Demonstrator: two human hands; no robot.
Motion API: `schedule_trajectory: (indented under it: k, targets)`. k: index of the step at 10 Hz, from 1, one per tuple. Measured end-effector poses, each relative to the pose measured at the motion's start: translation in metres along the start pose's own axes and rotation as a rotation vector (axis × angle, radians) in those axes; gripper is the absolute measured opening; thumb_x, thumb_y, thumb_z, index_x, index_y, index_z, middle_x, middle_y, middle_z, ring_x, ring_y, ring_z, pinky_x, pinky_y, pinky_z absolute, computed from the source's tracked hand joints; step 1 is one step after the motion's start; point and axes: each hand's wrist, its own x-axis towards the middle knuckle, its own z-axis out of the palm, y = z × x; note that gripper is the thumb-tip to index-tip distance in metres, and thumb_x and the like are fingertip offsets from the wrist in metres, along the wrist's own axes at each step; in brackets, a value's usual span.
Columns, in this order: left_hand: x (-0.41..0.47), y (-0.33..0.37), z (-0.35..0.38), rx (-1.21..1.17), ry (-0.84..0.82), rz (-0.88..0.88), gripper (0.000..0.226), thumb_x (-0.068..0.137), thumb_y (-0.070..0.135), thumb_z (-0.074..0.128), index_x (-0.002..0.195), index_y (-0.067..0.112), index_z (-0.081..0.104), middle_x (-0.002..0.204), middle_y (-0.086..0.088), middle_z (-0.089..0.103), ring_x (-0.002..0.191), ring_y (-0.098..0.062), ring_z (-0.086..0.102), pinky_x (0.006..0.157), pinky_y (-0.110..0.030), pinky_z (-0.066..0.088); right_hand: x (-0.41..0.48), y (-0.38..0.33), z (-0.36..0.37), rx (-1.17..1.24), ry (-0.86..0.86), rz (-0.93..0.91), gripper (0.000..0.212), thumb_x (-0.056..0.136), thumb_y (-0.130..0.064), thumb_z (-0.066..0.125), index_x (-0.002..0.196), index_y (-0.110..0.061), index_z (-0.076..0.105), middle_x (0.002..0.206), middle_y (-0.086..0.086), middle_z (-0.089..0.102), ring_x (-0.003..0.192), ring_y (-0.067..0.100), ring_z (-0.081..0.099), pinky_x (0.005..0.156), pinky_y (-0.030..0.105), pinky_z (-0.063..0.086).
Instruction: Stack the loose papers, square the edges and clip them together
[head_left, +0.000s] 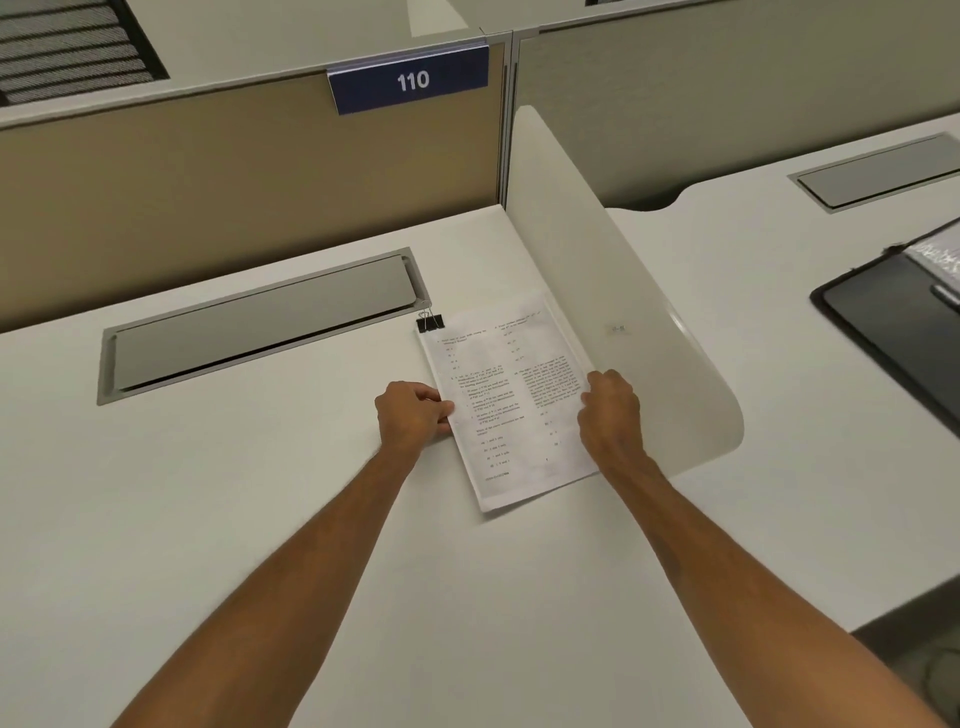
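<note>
A stack of printed white papers (511, 400) lies on the white desk (260, 493), turned slightly clockwise, close to the side divider. A black binder clip (430, 322) with silver handles grips the stack's far left corner. My left hand (413, 413) pinches the stack's left edge at mid-height. My right hand (608, 410) holds the right edge, fingers curled over the sheets. The lowest sheet sticks out a little at the near edge.
A grey cable hatch (260, 332) is set into the desk behind the papers. A white curved divider (623, 332) stands just right of the stack. A tan partition with a blue "110" sign (410, 80) closes the back. A black folder (898, 317) lies on the neighbouring desk.
</note>
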Motion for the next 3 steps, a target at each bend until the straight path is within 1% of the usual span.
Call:
schedule_trajectory:
  k: [1, 2, 3]
  targets:
    - [0.001, -0.003, 0.002, 0.09, 0.028, 0.027, 0.015, 0.078, 0.004, 0.082, 0.074, 0.009, 0.069, 0.083, -0.013, 0.075, 0.064, -0.027, 0.075, 0.065, -0.04, 0.064, 0.0, 0.003, 0.006, -0.082, 0.033, -0.049, 0.018, 0.085, 0.018, 0.055, 0.096, 0.007, 0.064, 0.097, 0.024, 0.061, 0.089, 0.034, 0.061, 0.074, 0.039, 0.053]
    - [-0.001, -0.007, -0.001, 0.378, 0.061, 0.111, 0.024, 0.079, 0.039, 0.077, 0.087, 0.018, 0.073, 0.087, -0.005, 0.076, 0.076, -0.026, 0.075, 0.079, -0.04, 0.062, -0.005, 0.002, 0.006, -0.156, 0.058, -0.092, 0.017, 0.082, 0.016, 0.061, 0.097, 0.008, 0.064, 0.095, 0.025, 0.062, 0.086, 0.036, 0.06, 0.07, 0.041, 0.053]
    - [-0.016, -0.012, -0.005, 0.597, 0.131, 0.297, 0.042, 0.092, 0.05, 0.061, 0.12, 0.02, 0.066, 0.115, -0.003, 0.072, 0.104, -0.026, 0.068, 0.092, -0.039, 0.052, -0.008, 0.002, 0.004, -0.198, 0.099, -0.156, 0.019, 0.086, 0.001, 0.068, 0.106, 0.004, 0.068, 0.1, 0.023, 0.067, 0.089, 0.036, 0.062, 0.073, 0.041, 0.051]
